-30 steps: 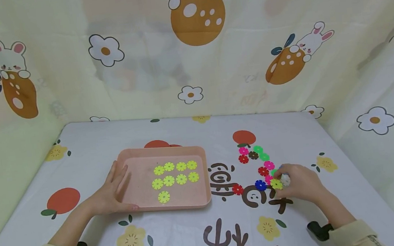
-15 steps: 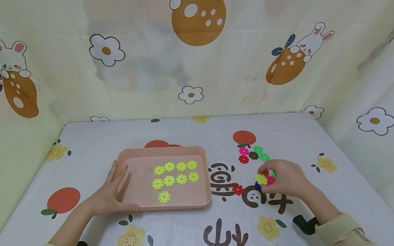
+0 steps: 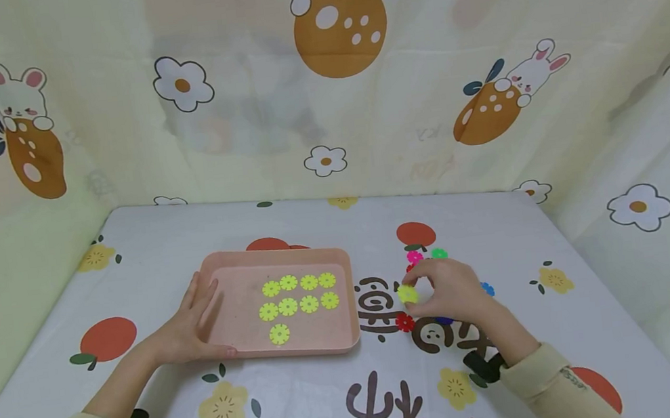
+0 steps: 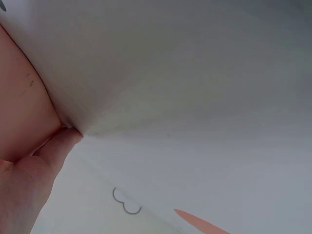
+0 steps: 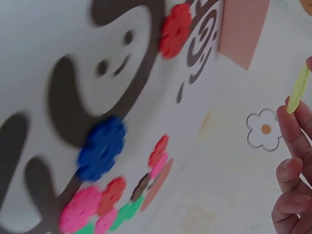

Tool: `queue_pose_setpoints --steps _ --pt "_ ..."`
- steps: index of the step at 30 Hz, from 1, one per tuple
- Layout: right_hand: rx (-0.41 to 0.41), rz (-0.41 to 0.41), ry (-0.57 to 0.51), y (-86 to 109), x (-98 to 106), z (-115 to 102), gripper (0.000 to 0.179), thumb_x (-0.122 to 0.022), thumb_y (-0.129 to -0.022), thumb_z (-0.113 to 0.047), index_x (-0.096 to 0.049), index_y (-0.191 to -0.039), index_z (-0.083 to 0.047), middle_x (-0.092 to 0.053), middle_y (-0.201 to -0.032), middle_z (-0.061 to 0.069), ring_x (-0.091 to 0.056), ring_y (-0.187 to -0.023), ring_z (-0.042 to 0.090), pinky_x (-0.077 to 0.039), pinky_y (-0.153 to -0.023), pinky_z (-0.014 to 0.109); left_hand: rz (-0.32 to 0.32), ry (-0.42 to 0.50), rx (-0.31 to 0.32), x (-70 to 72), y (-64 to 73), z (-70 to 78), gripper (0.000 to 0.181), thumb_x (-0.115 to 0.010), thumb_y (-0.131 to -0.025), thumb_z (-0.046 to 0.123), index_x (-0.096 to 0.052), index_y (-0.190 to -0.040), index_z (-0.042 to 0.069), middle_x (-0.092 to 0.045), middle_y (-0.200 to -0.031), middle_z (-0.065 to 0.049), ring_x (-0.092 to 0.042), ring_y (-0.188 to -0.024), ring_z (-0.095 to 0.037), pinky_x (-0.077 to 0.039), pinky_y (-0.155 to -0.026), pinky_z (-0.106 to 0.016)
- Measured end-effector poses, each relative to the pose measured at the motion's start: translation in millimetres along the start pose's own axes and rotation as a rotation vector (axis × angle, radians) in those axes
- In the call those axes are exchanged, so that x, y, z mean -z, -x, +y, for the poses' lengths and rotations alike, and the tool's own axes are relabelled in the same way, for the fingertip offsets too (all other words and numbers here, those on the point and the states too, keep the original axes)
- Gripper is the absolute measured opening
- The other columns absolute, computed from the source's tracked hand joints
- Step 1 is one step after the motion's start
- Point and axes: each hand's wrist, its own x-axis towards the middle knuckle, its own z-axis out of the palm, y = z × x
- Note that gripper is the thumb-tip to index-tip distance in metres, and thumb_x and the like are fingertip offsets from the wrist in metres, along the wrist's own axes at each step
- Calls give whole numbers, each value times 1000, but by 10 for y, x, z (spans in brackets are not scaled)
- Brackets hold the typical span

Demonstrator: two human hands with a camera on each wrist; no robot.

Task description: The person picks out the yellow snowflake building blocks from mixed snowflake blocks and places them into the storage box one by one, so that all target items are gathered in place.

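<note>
My right hand [image 3: 450,289] pinches a yellow flower-shaped disc [image 3: 407,295] between thumb and index finger, to the right of the pink tray. The right wrist view shows this disc [image 5: 298,90] edge-on. My left hand [image 3: 182,330] rests at the left end of the pink tray [image 3: 350,303], fingers spread over its left rim and thumb along the front edge. In the left wrist view, a digit of that hand [image 4: 39,170] lies against the tray's outer wall. Several yellow flower discs [image 3: 287,306] lie in the tray in rows, toward its right side.
Loose flower discs lie on the printed tablecloth [image 3: 305,389] right of the tray: a red one [image 3: 405,322], a pink one [image 3: 415,256], a green one [image 3: 439,253] and a light blue one [image 3: 487,289]. My right hand covers others from the head camera. A patterned curtain [image 3: 241,130] hangs behind.
My right hand has moved left toward the tray, carrying the yellow disc away from the loose discs. The left hand and tray have stayed in place.
</note>
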Motion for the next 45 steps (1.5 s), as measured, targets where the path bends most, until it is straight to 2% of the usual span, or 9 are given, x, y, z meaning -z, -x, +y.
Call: queue_pose_setpoints --steps 11,20,30,40,45 --pt "47 -9 -12 -234 -95 -311 29 -79 -61 -34 -70 -86 -20 -58 -76 -15 -44 -61 8 -40 -48 23 3 -2 18 -20 -7 -35 123 -77 -60 56 -7 -146 4 17 -148 -22 4 -133 -46 -26 -93 -67" --pt "61 -71 -90 -412 -222 -559 32 -79 -64 -36 -72 -89 -18 -64 -83 -11 -58 -77 14 -47 -62 23 -4 -3 26 -22 -12 -33 123 -77 -60 56 -6 -146 5 18 -148 -22 2 -133 -48 -26 -92 -67" --pt "73 -189 -122 -583 -421 -795 33 -77 -67 -37 -71 -92 -17 -65 -88 -10 -55 -82 16 -46 -69 27 -4 2 29 -21 -9 -34 123 -77 -60 56 -6 -147 6 18 -148 -21 1 -133 -48 -26 -92 -68" --pt "137 -219 -142 -679 -616 -938 30 -77 -68 -35 -72 -91 -16 -64 -83 -11 -55 -77 10 -45 -63 20 -1 4 19 -14 -6 -36 123 -77 -59 56 -7 -146 5 17 -148 -22 -1 -132 -50 -26 -93 -67" --pt "185 -227 -108 -710 -719 -985 28 -76 -68 -37 -73 -87 -17 -61 -77 -12 -55 -76 10 -44 -59 18 -1 -1 12 -12 -5 -38 123 -77 -60 56 -7 -146 4 17 -147 -23 0 -132 -49 -26 -93 -67"
